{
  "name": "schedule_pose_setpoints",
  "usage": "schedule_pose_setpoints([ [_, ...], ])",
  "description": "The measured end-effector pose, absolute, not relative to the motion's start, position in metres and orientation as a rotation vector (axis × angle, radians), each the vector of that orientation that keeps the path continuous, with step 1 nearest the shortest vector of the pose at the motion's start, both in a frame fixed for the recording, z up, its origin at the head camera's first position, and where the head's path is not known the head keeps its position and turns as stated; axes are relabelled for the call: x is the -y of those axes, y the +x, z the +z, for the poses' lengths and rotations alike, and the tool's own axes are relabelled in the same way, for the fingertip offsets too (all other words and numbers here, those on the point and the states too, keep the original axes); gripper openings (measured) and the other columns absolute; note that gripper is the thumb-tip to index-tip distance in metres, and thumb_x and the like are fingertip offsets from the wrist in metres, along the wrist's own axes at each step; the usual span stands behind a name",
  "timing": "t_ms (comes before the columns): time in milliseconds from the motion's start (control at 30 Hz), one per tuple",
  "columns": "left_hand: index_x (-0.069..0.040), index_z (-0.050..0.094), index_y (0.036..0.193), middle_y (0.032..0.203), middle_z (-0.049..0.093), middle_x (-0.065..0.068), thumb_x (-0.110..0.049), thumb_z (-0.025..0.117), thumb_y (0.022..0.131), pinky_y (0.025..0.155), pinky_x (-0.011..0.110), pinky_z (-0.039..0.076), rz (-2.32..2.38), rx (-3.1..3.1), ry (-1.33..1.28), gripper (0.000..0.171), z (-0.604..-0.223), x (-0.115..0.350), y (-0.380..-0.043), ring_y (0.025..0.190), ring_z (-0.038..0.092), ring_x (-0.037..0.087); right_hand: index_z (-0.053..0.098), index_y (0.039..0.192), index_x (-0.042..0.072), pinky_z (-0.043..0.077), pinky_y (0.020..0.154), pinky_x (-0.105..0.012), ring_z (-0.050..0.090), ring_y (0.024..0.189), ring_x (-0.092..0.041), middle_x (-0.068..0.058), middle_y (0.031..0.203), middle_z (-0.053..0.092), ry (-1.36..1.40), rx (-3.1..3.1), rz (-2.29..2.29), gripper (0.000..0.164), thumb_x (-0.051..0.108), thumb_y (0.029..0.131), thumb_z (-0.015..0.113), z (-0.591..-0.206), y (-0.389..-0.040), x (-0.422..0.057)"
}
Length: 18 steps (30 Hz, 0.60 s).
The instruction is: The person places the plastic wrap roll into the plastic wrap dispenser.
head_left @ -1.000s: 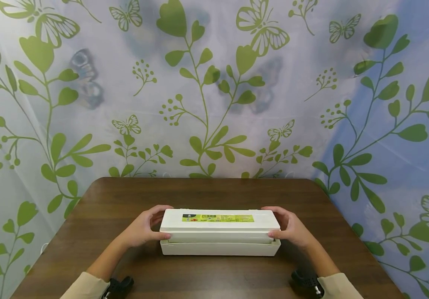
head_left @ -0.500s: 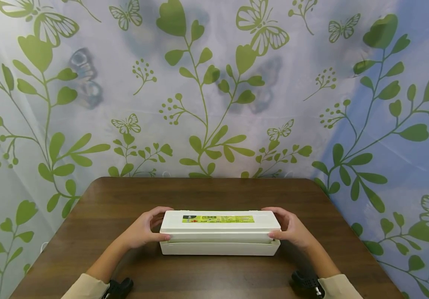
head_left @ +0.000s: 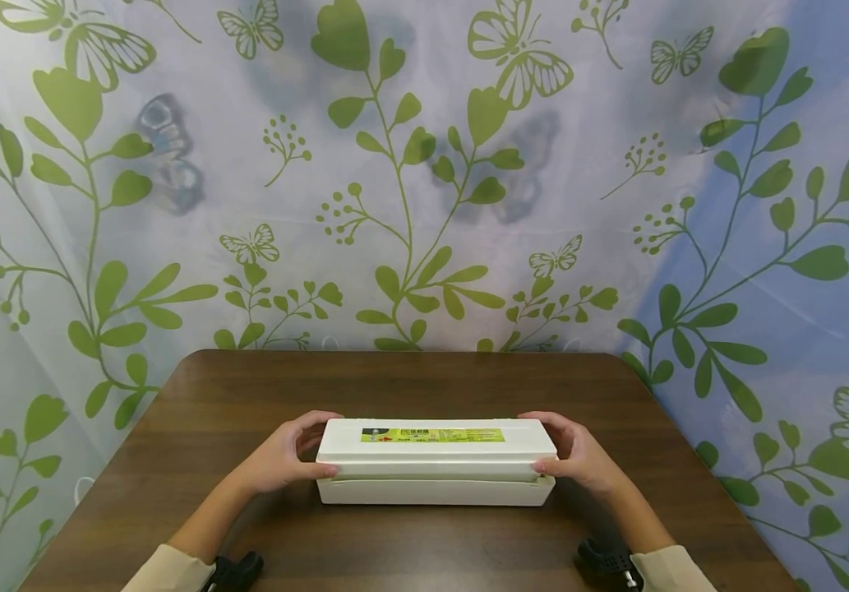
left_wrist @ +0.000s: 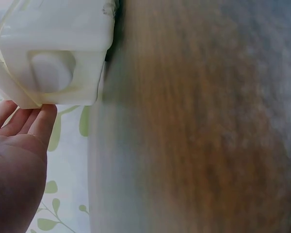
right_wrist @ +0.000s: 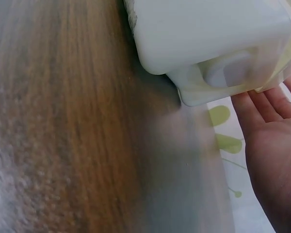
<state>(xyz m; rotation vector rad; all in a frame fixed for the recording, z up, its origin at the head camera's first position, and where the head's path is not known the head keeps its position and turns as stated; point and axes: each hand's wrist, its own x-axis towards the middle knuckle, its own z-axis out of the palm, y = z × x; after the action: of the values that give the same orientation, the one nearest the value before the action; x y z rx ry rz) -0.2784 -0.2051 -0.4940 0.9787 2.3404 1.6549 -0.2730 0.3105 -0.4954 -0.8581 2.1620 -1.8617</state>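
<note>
A long white plastic wrap dispenser [head_left: 435,470] sits crosswise on the brown table [head_left: 424,547]. Its lid [head_left: 435,450] bears a yellow-green label [head_left: 431,435], and a thin gap shows between lid and base [head_left: 435,493] along the front. My left hand [head_left: 283,456] grips the left end of the lid, thumb at the front and fingers round the back corner. The right hand [head_left: 583,456] holds the other end the same way. Both wrist views show a roll's pale round end, the left one [left_wrist: 52,73] and the right one [right_wrist: 231,70], through side openings.
Behind the table's far edge hangs a pale curtain [head_left: 424,205] printed with green leaves and butterflies. Black wrist straps, left [head_left: 235,569] and right [head_left: 605,559], sit at beige sleeve cuffs close to the tabletop.
Both hands and the lid's top sit very slightly lower in the head view, while the dispenser's base has barely moved. The grip is the same.
</note>
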Motion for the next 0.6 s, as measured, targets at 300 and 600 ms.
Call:
schedule_pose_setpoints([
  [300, -0.008, 0.051, 0.142, 0.139, 0.058, 0.014, -0.015, 0.087, 0.082, 0.107, 0.011, 0.041, 1.64, -2.353, 0.993, 0.07, -0.4927, 0.2054, -0.2744, 0.125, 0.059, 0.014, 0.038, 0.146, -0.014, 0.06, 0.083, -0.032, 0.066, 0.107, -0.014, -0.003, 0.132, 0.064, -0.866, -2.158, -1.855, 0.072, -0.004, 0.084, 0.075, -0.4968, -0.2718, -0.3118],
  [600, -0.009, 0.051, 0.143, 0.141, 0.058, 0.011, -0.017, 0.087, 0.082, 0.108, 0.012, 0.04, 1.631, -2.358, 0.992, 0.071, -0.4891, 0.2056, -0.2717, 0.131, 0.056, 0.03, 0.039, 0.146, -0.013, 0.06, 0.082, -0.034, 0.065, 0.106, -0.014, -0.005, 0.131, 0.064, -0.865, -2.153, -1.842, 0.072, -0.005, 0.084, 0.074, -0.4965, -0.2665, -0.3126],
])
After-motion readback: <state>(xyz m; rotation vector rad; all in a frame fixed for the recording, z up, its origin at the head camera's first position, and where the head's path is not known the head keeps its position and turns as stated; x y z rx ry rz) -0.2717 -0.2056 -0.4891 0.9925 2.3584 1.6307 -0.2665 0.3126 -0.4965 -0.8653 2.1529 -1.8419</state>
